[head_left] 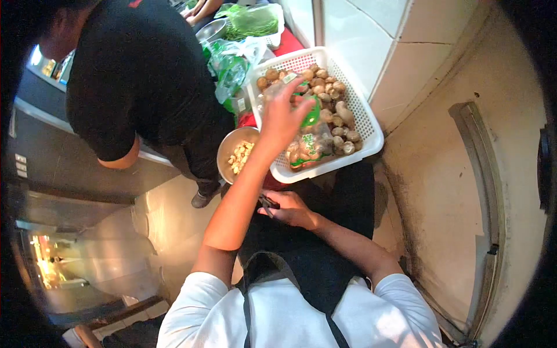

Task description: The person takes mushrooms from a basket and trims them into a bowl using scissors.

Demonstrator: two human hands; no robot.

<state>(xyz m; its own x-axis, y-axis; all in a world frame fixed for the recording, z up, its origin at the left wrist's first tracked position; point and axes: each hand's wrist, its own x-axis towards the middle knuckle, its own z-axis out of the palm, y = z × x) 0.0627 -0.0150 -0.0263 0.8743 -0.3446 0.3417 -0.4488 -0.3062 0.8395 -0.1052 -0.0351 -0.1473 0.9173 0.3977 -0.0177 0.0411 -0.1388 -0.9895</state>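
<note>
My left hand [282,119] reaches over a white perforated basket [371,119], its fingers apart above the mushrooms and bags; its edges are slightly blurred. Brown mushrooms [337,87] fill the back and right of the basket. A clear plastic bag with green print [309,141] lies on them near the front, with mushrooms in it. In front of the basket, low near my lap, my right hand [290,209] is closed around black-handled scissors [267,203]. Just left of my forearm, a metal bowl [224,152] holds pale cut pieces [239,156].
Close on the left stands a person in a black shirt [145,75]. Behind the basket are crumpled green-white plastic bags [231,64], a metal bowl [211,30] and a white basket of green vegetables [252,23]. A tiled wall [371,35] borders the right side.
</note>
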